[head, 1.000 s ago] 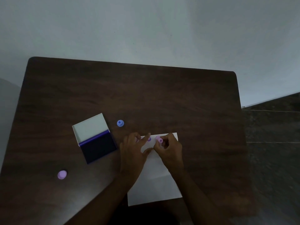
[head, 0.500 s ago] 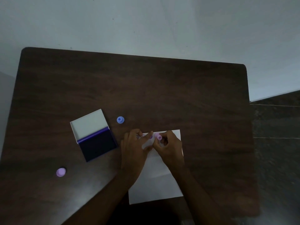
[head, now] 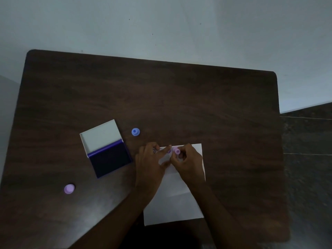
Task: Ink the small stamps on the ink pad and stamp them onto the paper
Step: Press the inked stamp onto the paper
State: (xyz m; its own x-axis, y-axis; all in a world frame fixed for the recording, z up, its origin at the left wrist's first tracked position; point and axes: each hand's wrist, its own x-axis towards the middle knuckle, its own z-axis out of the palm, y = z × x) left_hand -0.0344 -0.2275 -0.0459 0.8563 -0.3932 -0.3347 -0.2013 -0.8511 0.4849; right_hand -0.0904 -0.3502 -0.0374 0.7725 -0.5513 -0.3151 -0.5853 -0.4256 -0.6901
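Observation:
A white sheet of paper (head: pixel 175 207) lies on the dark wooden table (head: pixel 179 97) in front of me. My right hand (head: pixel 187 161) pinches a small pink stamp (head: pixel 177 151) against the paper's far edge. My left hand (head: pixel 151 160) rests flat on the paper's left side, forefinger stretched toward the stamp. A purple print (head: pixel 168 151) shows between the fingers. The open ink pad (head: pixel 110 159) with its white lid (head: pixel 101 136) sits to the left. A blue stamp (head: pixel 135 131) stands beyond the hands, a lilac stamp (head: pixel 69 188) at the near left.
A pale wall (head: pixel 161 24) rises behind the table. Dark floor (head: pixel 309 159) shows past the table's right edge. The table's far half holds nothing.
The camera view shifted slightly. Both hands stay at the paper's far edge, the right hand still holding the pink stamp down near the same spot.

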